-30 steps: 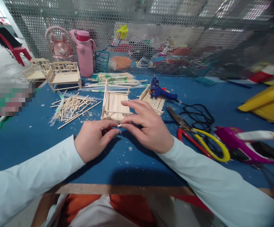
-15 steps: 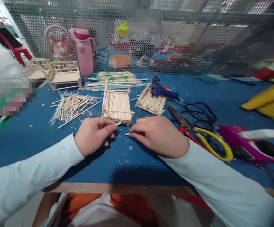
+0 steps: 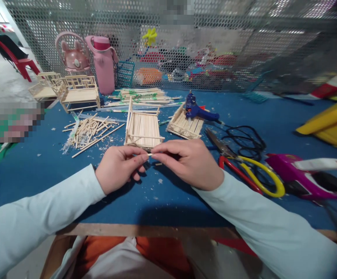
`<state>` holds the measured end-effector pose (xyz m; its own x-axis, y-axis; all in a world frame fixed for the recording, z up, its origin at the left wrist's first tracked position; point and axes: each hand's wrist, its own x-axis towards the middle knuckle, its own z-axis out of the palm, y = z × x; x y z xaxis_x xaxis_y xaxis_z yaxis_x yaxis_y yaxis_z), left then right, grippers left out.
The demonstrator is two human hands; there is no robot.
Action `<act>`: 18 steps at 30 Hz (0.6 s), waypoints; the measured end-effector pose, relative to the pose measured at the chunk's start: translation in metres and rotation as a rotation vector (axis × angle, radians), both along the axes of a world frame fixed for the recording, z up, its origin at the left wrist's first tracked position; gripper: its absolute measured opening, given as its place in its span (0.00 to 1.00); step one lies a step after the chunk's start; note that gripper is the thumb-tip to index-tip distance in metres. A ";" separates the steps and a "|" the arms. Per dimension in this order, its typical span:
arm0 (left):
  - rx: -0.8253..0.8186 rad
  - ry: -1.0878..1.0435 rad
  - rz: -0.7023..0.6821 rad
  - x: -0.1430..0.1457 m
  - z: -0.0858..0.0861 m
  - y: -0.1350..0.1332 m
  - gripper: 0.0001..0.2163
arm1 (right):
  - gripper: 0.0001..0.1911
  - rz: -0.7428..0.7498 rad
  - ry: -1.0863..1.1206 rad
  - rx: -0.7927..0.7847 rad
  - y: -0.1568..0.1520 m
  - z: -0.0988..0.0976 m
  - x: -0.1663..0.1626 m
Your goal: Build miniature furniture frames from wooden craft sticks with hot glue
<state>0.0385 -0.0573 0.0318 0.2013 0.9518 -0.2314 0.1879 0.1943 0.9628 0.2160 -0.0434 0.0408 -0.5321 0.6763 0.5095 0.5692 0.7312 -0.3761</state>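
A short wooden stick (image 3: 149,154) is pinched between the fingertips of my left hand (image 3: 120,168) and my right hand (image 3: 191,162), with only a little of it showing. Just below my right fingertips, a small stick piece (image 3: 158,164) lies on the table. Right behind my hands stands a small frame (image 3: 143,126) built of wooden sticks, with a slatted base and a tall post at its back left corner. Further right, a blue glue gun (image 3: 197,109) rests on a second slatted stick piece (image 3: 182,126).
Loose cut sticks (image 3: 91,130) lie at the left, and wrapped stick bundles (image 3: 142,95) behind. Two finished-looking miniature benches (image 3: 79,95) stand at the back left near a pink bottle (image 3: 104,68). Cutters with red and yellow handles (image 3: 261,174), a black cable (image 3: 244,141) and a purple tool (image 3: 305,174) lie right.
My right hand has moved from the small piece on the table up and left to the stick in my left hand, and now grips its other end. The small piece stays behind.
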 end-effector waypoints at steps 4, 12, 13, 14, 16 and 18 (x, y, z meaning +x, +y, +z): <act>0.023 -0.025 0.008 -0.001 -0.001 0.001 0.06 | 0.08 -0.059 0.091 -0.148 0.003 -0.001 -0.001; 0.124 0.079 -0.030 -0.005 -0.003 -0.004 0.08 | 0.07 -0.036 0.127 -0.104 0.002 0.000 -0.003; 0.203 0.136 -0.006 -0.008 -0.005 -0.004 0.08 | 0.07 -0.063 0.132 -0.024 0.003 0.000 -0.002; 0.302 0.202 0.044 -0.011 -0.006 -0.004 0.09 | 0.07 -0.095 0.136 0.060 0.003 0.000 0.000; 0.526 0.334 0.184 -0.019 -0.010 0.000 0.12 | 0.07 -0.145 0.118 0.182 0.006 -0.001 0.003; 0.690 0.429 0.261 -0.025 -0.013 0.007 0.19 | 0.07 -0.133 0.053 0.217 0.010 -0.003 0.004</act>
